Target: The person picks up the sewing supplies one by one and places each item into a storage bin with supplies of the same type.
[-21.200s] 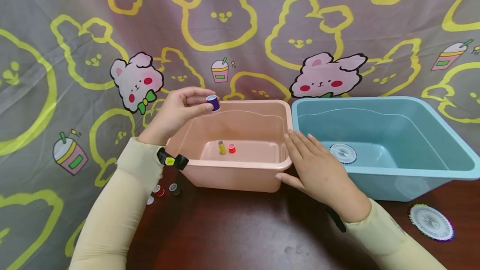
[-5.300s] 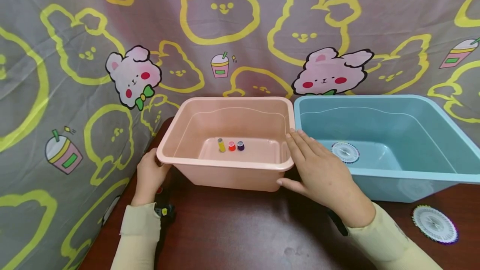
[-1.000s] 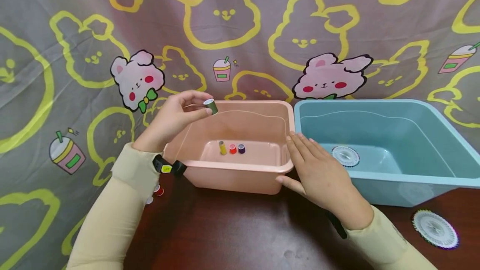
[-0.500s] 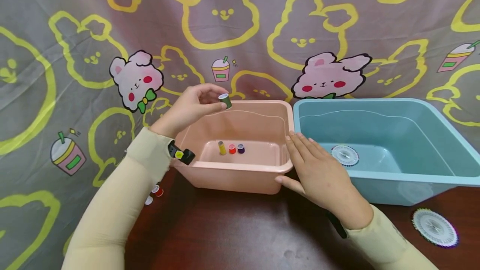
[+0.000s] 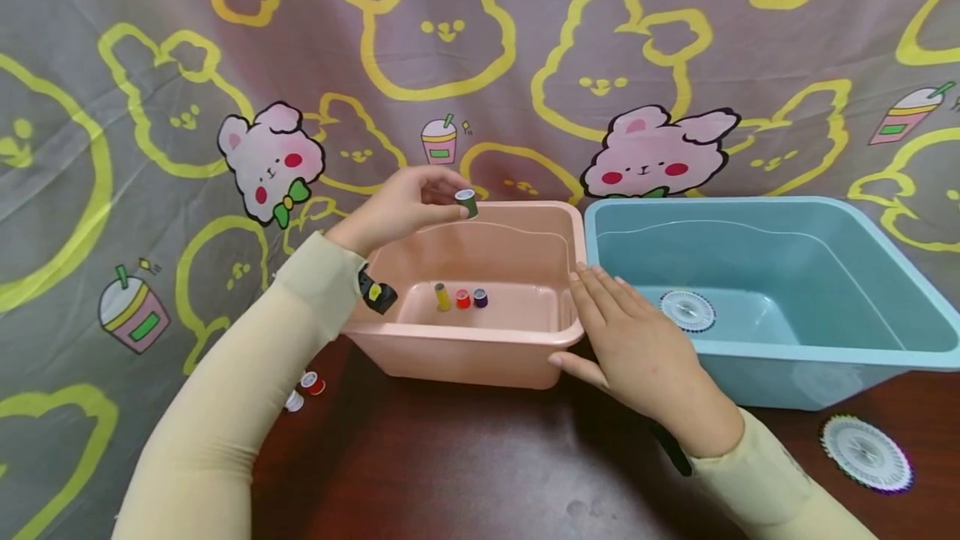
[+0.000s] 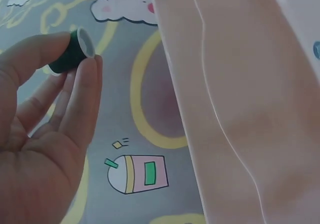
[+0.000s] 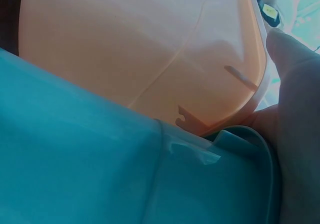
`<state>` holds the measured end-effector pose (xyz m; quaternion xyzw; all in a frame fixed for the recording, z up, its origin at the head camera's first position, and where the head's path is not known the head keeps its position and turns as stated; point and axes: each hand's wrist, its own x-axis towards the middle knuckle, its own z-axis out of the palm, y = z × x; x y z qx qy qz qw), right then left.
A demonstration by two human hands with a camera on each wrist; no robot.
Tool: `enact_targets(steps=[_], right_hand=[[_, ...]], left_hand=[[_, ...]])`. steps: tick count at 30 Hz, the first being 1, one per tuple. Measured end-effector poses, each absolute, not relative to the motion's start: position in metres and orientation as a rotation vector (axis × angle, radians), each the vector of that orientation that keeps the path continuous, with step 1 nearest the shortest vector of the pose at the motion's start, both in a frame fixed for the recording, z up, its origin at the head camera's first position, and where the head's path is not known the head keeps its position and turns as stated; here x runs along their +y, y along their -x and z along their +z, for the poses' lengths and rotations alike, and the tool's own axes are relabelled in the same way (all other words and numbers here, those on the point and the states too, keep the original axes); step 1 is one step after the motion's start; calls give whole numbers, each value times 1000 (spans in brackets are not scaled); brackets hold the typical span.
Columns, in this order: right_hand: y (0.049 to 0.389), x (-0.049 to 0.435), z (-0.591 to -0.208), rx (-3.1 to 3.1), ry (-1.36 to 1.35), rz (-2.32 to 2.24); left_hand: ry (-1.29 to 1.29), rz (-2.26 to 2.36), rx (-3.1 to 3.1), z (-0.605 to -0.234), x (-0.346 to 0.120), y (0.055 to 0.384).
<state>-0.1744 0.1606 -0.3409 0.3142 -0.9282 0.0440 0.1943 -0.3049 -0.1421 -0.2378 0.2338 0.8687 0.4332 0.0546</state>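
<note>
My left hand (image 5: pixel 408 205) pinches a dark green thread spool (image 5: pixel 467 204) between thumb and fingers, over the back part of the pink bin (image 5: pixel 457 333). The left wrist view shows the spool (image 6: pixel 71 54) tilted, its white end outward. On the bin's floor, side by side, stand a yellow spool (image 5: pixel 442 297), a red spool (image 5: pixel 462 298) and a purple spool (image 5: pixel 481 298). With fingers straight, my right hand (image 5: pixel 637 348) rests on the pink bin's front right corner, where it meets the blue bin (image 5: pixel 817 354). In the right wrist view, both rims lie beside the hand (image 7: pixel 300 114).
A wheel of pins (image 5: pixel 687 311) lies inside the blue bin, and another pin wheel (image 5: pixel 867 452) is on the dark table (image 5: pixel 480 457) at right. Left of the pink bin are a red spool (image 5: pixel 312 382) and a white spool (image 5: pixel 294 401). A patterned curtain (image 5: pixel 480 65) hangs behind.
The purple spool, earlier in my left hand, now stands in the pink bin. The green spool has come up off the table and shifted right over the bin. My right hand has stayed put.
</note>
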Motion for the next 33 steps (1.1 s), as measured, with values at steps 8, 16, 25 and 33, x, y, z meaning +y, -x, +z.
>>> enact_targets(steps=[8,16,25,33], right_hand=[[174,160,-341,-2621,-879,117],[175,160,-342,-2614,-877,130],[175,159,-342,-2607,-873,133],[174,160,-341,-2611,-867,128]], left_hand=[[-819,1254,2614,-246,-135,322],[-851,1150,2567,-257,-119,332],[-968,1032,2546,-269,-103,343],[-1065,925,2530,-280,-90,354]])
